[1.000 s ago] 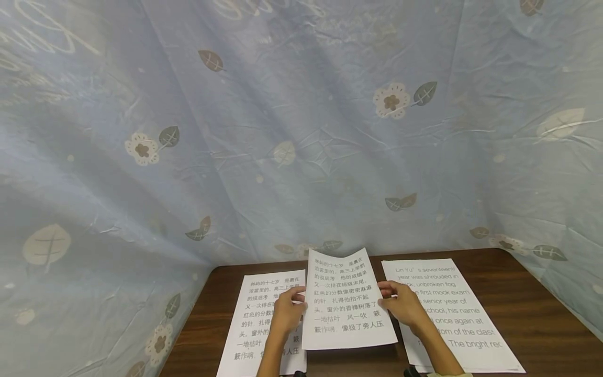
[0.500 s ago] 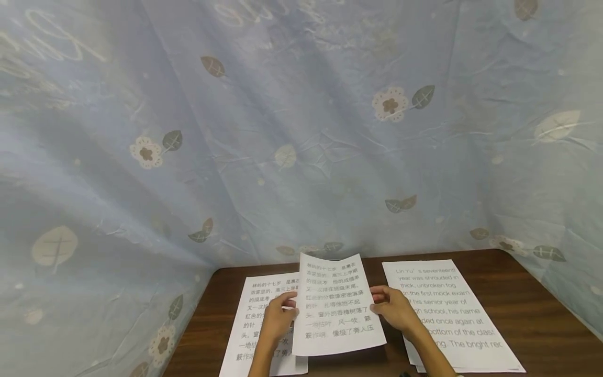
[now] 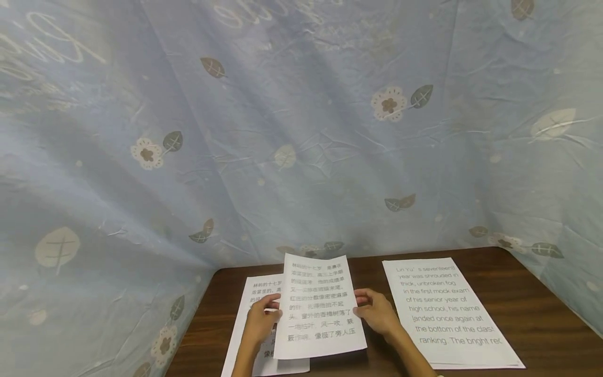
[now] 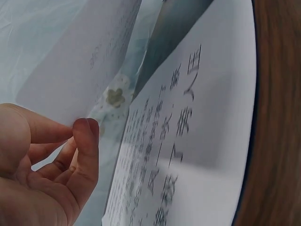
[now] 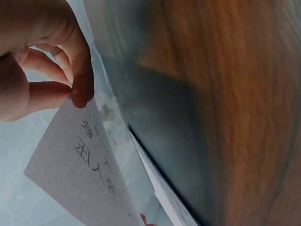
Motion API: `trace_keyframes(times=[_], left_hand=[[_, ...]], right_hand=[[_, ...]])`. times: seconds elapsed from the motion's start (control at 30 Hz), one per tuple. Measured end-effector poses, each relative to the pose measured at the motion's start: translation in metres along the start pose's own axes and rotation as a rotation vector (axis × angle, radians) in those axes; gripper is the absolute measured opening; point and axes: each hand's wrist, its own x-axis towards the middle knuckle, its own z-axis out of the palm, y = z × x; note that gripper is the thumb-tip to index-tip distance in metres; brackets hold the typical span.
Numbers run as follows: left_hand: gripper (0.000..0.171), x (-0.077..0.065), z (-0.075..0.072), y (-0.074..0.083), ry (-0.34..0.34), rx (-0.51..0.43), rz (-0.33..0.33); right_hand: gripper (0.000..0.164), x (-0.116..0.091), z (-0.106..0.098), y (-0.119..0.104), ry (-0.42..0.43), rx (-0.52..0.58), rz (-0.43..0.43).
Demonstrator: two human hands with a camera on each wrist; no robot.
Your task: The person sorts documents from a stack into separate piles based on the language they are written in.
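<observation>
A printed sheet of paper (image 3: 317, 314) with Chinese text is held up in front of me, slightly bowed. My left hand (image 3: 260, 320) pinches its left edge between thumb and fingers, as the left wrist view shows with the left thumb and fingertips meeting at the paper (image 4: 70, 80). On the opposite edge my right hand (image 3: 377, 313) pinches it; in the right wrist view the paper (image 5: 80, 160) hangs from the fingertips. Below and left lies a stack of Chinese-text sheets (image 3: 237, 335), partly covered by the held sheet and my left hand.
A stack of English-text sheets (image 3: 454, 314) lies on the right of the dark brown wooden table (image 3: 509, 283). Behind the table hangs a pale blue curtain (image 3: 301, 131) with leaf and flower prints.
Both hands have carried the sheet to the left, so it now covers more of the left stack. The right hand and forearm have moved off the English-text stack.
</observation>
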Motion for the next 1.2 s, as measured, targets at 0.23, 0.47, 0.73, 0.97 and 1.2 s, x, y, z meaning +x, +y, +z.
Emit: trace_keyframes(times=[0.23, 0.47, 0.73, 0.97, 1.2], left_hand=[[0.048, -0.003, -0.014, -0.004, 0.009, -0.003, -0.007], [0.044, -0.003, -0.034, -0.013, 0.034, 0.055, 0.012], [0.045, -0.002, -0.057, -0.024, 0.048, 0.065, -0.017], [0.045, -0.001, -0.068, -0.034, 0.041, 0.039, -0.045], [0.047, 0.0, -0.078, -0.042, 0.038, 0.043, -0.062]], right_hand=[[0.05, -0.003, 0.017, 0.003, -0.012, 0.031, -0.005], [0.054, -0.005, 0.039, 0.003, -0.057, 0.059, -0.017], [0.054, -0.006, 0.061, -0.003, -0.106, 0.124, -0.064], [0.054, -0.003, 0.074, -0.003, -0.129, 0.158, -0.084], [0.054, -0.002, 0.084, -0.004, -0.143, 0.182, -0.083]])
